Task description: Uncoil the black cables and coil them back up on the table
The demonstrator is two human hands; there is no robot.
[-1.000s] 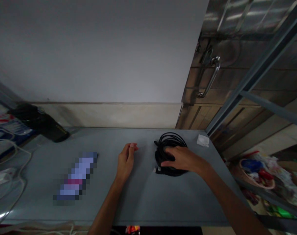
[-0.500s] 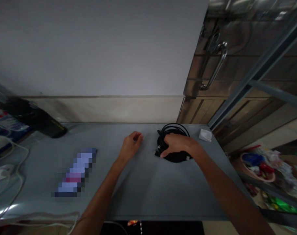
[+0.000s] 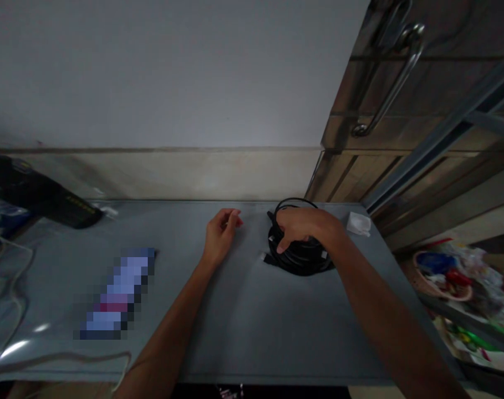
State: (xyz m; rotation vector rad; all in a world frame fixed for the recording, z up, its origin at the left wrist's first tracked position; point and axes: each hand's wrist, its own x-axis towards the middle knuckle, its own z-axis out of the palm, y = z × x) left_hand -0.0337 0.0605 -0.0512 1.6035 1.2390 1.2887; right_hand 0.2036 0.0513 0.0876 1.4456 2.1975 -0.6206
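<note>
A coiled black cable [image 3: 304,265] lies toward the right of the grey table, with its plug end [image 3: 269,258] sticking out at the left. My right hand [image 3: 301,224] reaches over the coil from above, its fingers curled round the upper loops and the thumb pressed against them. To the left of the coil, apart from it, my left hand [image 3: 222,233] is held with thumb and fingers closed together. A small reddish patch shows at its fingertips; I cannot tell whether anything is pinched there.
A phone with a blurred screen [image 3: 116,293] lies on the table [image 3: 252,332] at left. Behind it a black bottle [image 3: 56,199] lies near white cords [image 3: 23,282]. A crumpled white piece [image 3: 359,223] is right of the coil. A metal frame post [image 3: 438,133] and a filled basket [image 3: 443,293] stand at right.
The view has shifted slightly down and to the right. My right hand's fingers have moved on the coil, and more of its loops show. My left hand stays closed, its fingertips closer together.
</note>
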